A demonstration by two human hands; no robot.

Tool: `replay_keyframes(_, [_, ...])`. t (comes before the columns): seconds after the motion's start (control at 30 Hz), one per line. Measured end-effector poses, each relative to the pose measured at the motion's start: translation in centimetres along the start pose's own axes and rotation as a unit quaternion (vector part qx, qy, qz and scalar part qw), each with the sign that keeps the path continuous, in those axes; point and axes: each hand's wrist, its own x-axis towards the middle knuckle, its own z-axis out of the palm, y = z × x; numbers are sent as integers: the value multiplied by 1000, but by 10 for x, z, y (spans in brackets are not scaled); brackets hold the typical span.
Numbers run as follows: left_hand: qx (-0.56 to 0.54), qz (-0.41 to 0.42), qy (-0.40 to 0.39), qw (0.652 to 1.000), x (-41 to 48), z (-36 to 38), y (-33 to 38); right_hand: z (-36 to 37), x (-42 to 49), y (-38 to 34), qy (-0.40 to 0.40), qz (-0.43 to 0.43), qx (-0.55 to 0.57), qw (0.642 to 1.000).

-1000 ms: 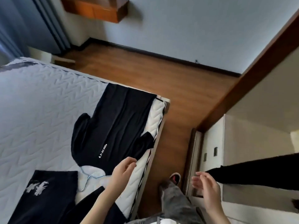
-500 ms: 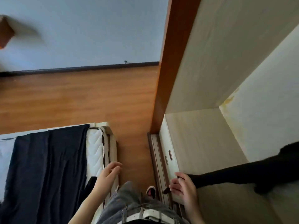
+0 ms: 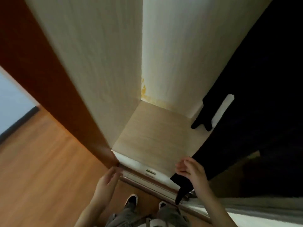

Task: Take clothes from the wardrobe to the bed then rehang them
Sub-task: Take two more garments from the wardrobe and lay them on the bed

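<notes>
A home bedroom: a built-in wardrobe (image 3: 105, 63) with pale wood-grain panels and a brown frame stands open, dark clothes (image 3: 262, 95) hang inside it, and warm wooden floor (image 3: 41, 161) meets a plain wall (image 3: 11, 99).

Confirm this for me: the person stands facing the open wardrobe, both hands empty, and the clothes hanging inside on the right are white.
One detail is wrong: the clothes hanging on the right of the wardrobe are black, not white, as the head view shows. The rest holds: the person faces the open wardrobe, and the left hand and right hand both hold nothing.
</notes>
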Motion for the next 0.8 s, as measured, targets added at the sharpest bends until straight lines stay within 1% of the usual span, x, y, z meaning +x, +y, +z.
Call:
replay_keyframes(0.07, [-4,56,-43,998,29,-10,39,17,-4,-29,21,-52,31,998])
replay_keyframes(0.17, [-4,158,-92,983,66,-11,107,30,-16,-86,45,-135,34,989])
replay_keyframes(0.23, [7,225,-132,965,86,-3,158,27,-30,-136,72,-204,29,976])
replay_keyframes(0.3, [5,290,-166,943,98,11,217,17,-53,-190,100,-280,12,955])
replay_keyframes(0.4, [-32,382,-212,899,89,35,322,-7,-98,-269,160,-402,-1,902])
replay_keyframes(0.5, [-84,462,-255,845,56,56,421,-28,-152,-332,225,-519,9,824])
replay_keyframes(0.57, [-131,489,-283,814,33,70,479,-43,-179,-368,277,-574,4,771])
replay_keyframes(0.63, [-186,493,-303,794,7,83,533,-61,-189,-401,375,-590,-31,714])
replay_keyframes(0.7, [-230,470,-326,787,-15,96,580,-84,-182,-433,483,-561,-80,667])
replay_keyframes(0.77, [-241,438,-336,798,-32,108,616,-122,-162,-460,577,-483,-136,645])
replay_keyframes(0.8, [-242,416,-341,807,-39,114,628,-145,-148,-472,612,-434,-159,641])
